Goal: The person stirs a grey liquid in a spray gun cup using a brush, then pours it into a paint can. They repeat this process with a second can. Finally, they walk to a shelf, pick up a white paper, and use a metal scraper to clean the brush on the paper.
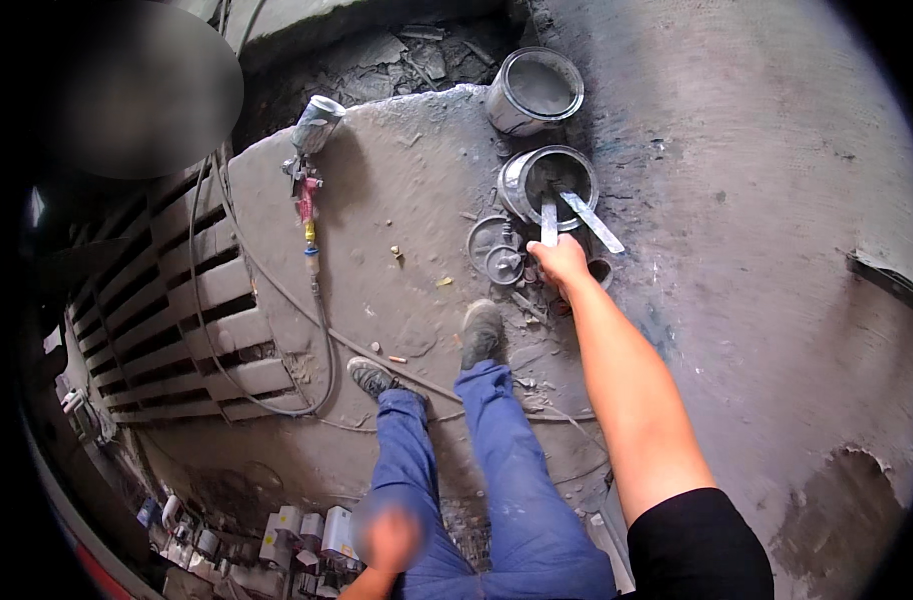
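Note:
My right hand (pixel 563 262) reaches forward, its fingers closed round the near end of a pale flat stirring stick (pixel 549 222). That stick's far end dips into an open metal paint can (pixel 507 185) with dark grey contents. A second flat stick (pixel 599 226) leans out over the can's right rim, apart from my fingers. Beside the can, to the left of my right hand, lie grey round lids (pixel 489 238). My left hand (pixel 390 538) is over my left thigh, blurred, so its fingers cannot be made out.
Another open can of grey paint (pixel 540 88) stands just beyond. A spray gun (pixel 307 195) with a grey cup lies to the left, joined to a hose (pixel 327 380) that loops across the floor. A slatted grate (pixel 177 300) is farther left; boxes (pixel 302 525) sit lower left.

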Demonstrator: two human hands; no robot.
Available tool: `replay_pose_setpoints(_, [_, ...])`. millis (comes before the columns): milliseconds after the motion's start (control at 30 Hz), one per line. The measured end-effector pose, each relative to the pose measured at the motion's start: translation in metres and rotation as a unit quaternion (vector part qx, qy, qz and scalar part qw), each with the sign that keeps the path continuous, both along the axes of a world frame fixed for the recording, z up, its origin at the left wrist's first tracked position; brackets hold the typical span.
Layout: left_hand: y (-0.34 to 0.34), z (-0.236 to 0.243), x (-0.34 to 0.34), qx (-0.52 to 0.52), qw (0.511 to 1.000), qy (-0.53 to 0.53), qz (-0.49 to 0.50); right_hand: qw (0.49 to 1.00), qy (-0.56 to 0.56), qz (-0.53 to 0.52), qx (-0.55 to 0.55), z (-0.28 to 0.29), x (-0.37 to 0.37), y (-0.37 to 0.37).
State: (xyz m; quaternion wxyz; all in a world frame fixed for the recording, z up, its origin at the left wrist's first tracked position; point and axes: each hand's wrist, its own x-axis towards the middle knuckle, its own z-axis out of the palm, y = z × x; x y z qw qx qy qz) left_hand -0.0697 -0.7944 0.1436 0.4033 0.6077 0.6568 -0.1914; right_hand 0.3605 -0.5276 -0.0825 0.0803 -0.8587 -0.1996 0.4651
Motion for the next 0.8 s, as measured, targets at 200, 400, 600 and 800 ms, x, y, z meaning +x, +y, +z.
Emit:
replay_pose_setpoints(200, [-0.008,-0.010,-0.006,0.047,0.998,-0.034,0.025,0.936,-0.077,0.316,-0.134,0.007,0.024,0.040])
replay_pose_setpoints(400, [-0.009,-0.009,-0.002,0.008,0.998,0.045,0.037,0.981,0.148,0.009,-0.129,0.078,0.065,0.047])
replay_pose_setpoints(600, [-0.027,-0.018,-0.016,0.089,0.995,-0.037,0.014,0.928,0.298,-0.222,0.022,0.130,0.077,-0.032])
replay_pose_setpoints(800, [-0.006,-0.007,-0.007,0.028,0.999,-0.027,0.009,0.903,0.284,-0.309,0.095,0.124,0.039,-0.104])
